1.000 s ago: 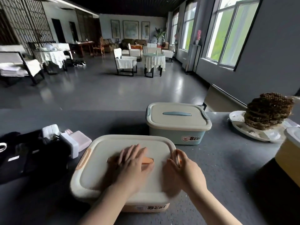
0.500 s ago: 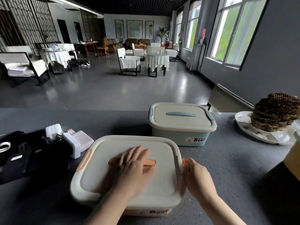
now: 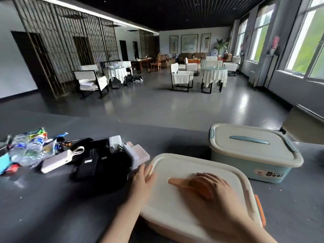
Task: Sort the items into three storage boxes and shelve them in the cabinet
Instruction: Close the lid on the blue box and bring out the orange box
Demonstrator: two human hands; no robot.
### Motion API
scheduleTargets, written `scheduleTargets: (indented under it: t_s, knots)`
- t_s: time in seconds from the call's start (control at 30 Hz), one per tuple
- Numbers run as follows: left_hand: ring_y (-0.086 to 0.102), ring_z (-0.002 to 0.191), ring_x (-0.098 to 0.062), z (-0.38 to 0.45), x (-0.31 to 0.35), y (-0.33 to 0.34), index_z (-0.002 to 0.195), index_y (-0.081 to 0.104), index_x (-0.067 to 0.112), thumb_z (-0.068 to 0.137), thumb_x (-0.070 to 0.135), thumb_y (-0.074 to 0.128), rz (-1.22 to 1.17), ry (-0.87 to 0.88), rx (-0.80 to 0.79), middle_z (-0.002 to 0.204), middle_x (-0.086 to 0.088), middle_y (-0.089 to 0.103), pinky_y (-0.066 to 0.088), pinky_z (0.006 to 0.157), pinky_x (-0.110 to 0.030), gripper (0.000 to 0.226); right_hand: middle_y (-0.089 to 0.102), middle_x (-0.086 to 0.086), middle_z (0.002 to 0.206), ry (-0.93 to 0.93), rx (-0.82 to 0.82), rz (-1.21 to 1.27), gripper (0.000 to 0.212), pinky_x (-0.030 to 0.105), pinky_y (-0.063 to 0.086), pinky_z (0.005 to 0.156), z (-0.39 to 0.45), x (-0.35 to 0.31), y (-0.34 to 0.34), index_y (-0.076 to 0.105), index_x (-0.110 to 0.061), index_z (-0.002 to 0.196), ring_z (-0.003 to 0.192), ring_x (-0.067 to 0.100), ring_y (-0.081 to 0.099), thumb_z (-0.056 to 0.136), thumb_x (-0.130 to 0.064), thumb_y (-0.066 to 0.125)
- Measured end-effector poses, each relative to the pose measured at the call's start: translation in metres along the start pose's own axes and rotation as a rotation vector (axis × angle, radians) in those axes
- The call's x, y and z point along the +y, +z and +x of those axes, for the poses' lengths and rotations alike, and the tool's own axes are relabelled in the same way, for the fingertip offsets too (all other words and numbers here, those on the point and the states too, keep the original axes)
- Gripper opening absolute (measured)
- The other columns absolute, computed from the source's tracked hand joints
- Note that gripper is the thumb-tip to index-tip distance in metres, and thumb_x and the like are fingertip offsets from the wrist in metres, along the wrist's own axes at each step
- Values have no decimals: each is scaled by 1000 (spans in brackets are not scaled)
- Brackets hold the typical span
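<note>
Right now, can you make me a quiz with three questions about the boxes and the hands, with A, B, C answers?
1. Where does the right hand rest?
A. on the orange box lid's handle
B. on the water bottles
C. on the blue box

2. What colour is the handle of the far box?
A. red
B. blue
C. black

3. How is the left hand?
A. gripping a bottle
B. in a fist
C. fingers straight at the lid's left edge

Answers: 1 A, its fingers lie over the orange handle; 2 B, the blue handle shows on its lid; 3 C, straight fingers touch the rim.
</note>
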State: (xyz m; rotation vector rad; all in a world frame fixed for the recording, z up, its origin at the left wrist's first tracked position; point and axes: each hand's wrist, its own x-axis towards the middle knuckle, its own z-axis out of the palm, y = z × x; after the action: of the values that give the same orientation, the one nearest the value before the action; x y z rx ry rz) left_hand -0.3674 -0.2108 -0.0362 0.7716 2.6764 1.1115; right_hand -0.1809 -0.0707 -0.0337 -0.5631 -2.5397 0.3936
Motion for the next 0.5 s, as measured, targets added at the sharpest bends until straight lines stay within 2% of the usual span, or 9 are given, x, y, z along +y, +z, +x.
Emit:
scheduleTargets:
  t_s: [0.1, 0.2, 0.27, 0.4, 0.5]
  knots:
    - [60, 79, -19, -2, -1, -7, 95, 66, 14, 88, 34, 60, -174, -152, -15, 86, -1, 68, 45, 69, -32, 22, 62, -32, 103, -17, 20, 44, 22, 15, 41, 84, 0, -3, -2, 59, -57, 102, 101, -9, 56, 81, -62, 57]
    - [58, 71, -23, 2, -6, -6, 72, 58, 16, 88, 40, 56, -75, -131, -18, 68, 4, 60, 46, 64, -32, 28, 62, -32, 102, -12, 53, 50, 25, 12, 38, 83, 1, 0, 1, 64, -48, 102, 101, -7, 57, 81, -61, 59]
    - [59, 77, -28, 5, -9, -5, 71, 52, 16, 91, 42, 49, -8, -96, -26, 72, 0, 61, 42, 63, -32, 33, 60, -34, 100, -33, 53, 60, 26, 13, 40, 82, 1, -1, 0, 65, -45, 101, 99, -7, 57, 82, -61, 58]
    - [61, 89, -30, 6, -9, -5, 85, 57, 14, 96, 40, 42, 87, -42, -20, 92, -8, 67, 38, 65, -31, 32, 60, -34, 98, -44, 45, 60, 20, 16, 44, 83, 2, 0, -1, 67, -44, 97, 96, -11, 55, 83, -58, 62]
    - [61, 91, -31, 7, -8, -5, 82, 54, 17, 97, 41, 40, 121, -8, -15, 95, -11, 67, 37, 66, -31, 32, 62, -31, 96, -36, 35, 73, 26, 16, 44, 83, 3, 2, -1, 68, -42, 93, 94, -11, 55, 84, -63, 54]
